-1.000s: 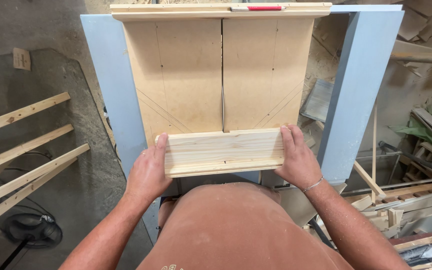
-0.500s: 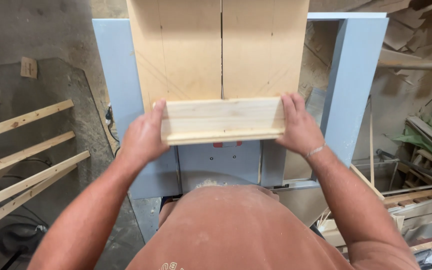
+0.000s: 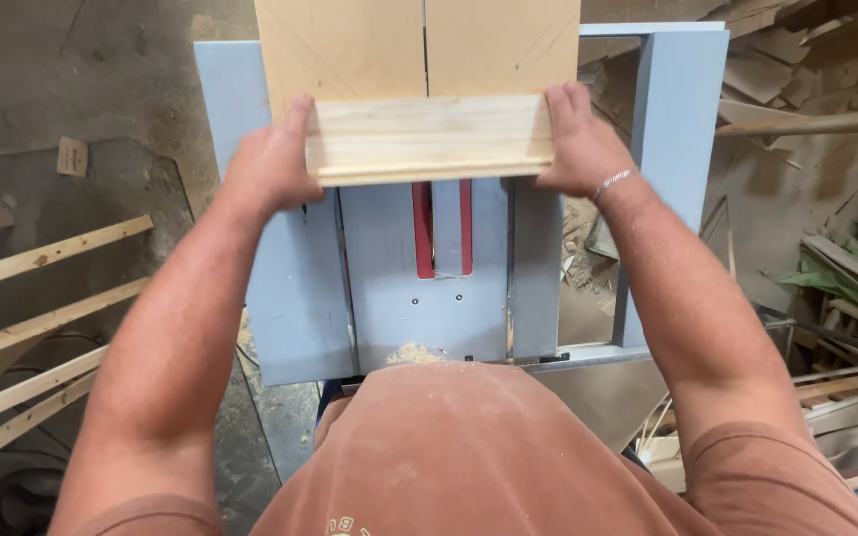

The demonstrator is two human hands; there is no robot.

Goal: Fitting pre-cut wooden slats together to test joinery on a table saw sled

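your left hand (image 3: 268, 169) and right hand (image 3: 578, 144) grasp the pine board (image 3: 429, 137) at its ends, at 12 o'clock beyond the red slot (image 3: 422, 228); keep both thumbs clear of it.

Sled (image 3: 350, 50) blocks ahead; table (image 3: 389, 308) bare

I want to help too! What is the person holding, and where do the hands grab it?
A pale wooden board. The left hand grips its left end and the right hand its right end, over the blue saw table.
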